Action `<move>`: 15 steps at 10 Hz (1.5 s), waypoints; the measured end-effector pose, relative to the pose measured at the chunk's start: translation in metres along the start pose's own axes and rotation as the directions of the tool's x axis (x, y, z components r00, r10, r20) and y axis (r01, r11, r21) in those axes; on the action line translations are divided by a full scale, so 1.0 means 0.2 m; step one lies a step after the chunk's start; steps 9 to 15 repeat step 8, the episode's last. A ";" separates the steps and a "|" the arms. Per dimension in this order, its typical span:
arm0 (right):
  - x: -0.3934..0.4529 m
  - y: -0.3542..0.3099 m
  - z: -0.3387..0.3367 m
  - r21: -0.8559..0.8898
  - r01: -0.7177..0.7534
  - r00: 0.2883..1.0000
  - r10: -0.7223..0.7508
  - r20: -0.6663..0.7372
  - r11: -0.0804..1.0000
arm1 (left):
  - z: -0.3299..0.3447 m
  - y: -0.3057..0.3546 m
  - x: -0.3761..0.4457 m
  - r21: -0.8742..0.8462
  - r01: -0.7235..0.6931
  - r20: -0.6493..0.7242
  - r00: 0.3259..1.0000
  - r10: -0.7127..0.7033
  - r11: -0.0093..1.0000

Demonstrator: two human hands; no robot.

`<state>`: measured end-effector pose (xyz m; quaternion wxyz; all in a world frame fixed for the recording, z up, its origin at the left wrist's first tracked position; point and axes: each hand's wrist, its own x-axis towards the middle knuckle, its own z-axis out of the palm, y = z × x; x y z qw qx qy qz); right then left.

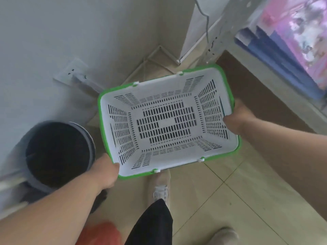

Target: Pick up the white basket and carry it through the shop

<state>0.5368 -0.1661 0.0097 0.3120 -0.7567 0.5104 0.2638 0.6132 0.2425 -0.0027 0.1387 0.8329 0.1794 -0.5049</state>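
The white basket (215, 73) has a green rim and slotted walls, and it is empty. It hangs above the tiled floor in the middle of the view, held at both short ends. My left hand (106, 171) grips its near-left corner, thumb over the rim. My right hand (238, 119) grips the right end, fingers curled over the edge. The basket is tilted slightly, with its right end further from me.
A dark round bin (56, 152) stands on the floor at the left, against a grey wall. A shelf with pink and blue packs (292, 50) lines the right side. My feet in pale shoes (161, 186) are on the beige tiles (238, 200) below the basket.
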 end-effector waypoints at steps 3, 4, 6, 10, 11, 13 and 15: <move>0.15 -0.58 0.11 -0.238 0.190 0.979 -0.202 -0.025 0.953 | -0.09 -0.21 0.12 -0.361 0.011 -0.018 1.000 -0.018 0.932; 0.22 -0.80 0.09 -0.308 0.250 0.955 -0.287 -0.079 0.918 | -0.04 -0.20 0.13 -0.397 0.006 -0.033 0.999 -0.020 0.918; 0.20 -1.14 0.02 -0.436 0.347 0.900 -0.426 -0.093 0.830 | 0.02 -0.18 0.13 -0.482 -0.029 0.001 0.999 0.034 0.875; -0.09 -1.30 0.09 -0.469 0.490 0.806 -0.587 -0.078 0.735 | -0.30 -0.12 -0.10 -0.470 -0.173 -0.103 0.985 0.140 0.866; -0.09 -1.30 0.09 -0.469 0.490 0.806 -0.587 -0.078 0.735 | -0.30 -0.12 -0.10 -0.470 -0.173 -0.103 0.985 0.140 0.866; -0.09 -1.30 0.09 -0.469 0.490 0.806 -0.587 -0.078 0.735 | -0.30 -0.12 -0.10 -0.470 -0.173 -0.103 0.985 0.140 0.866; -0.09 -1.30 0.09 -0.469 0.490 0.806 -0.587 -0.078 0.735 | -0.30 -0.12 -0.10 -0.470 -0.173 -0.103 0.985 0.140 0.866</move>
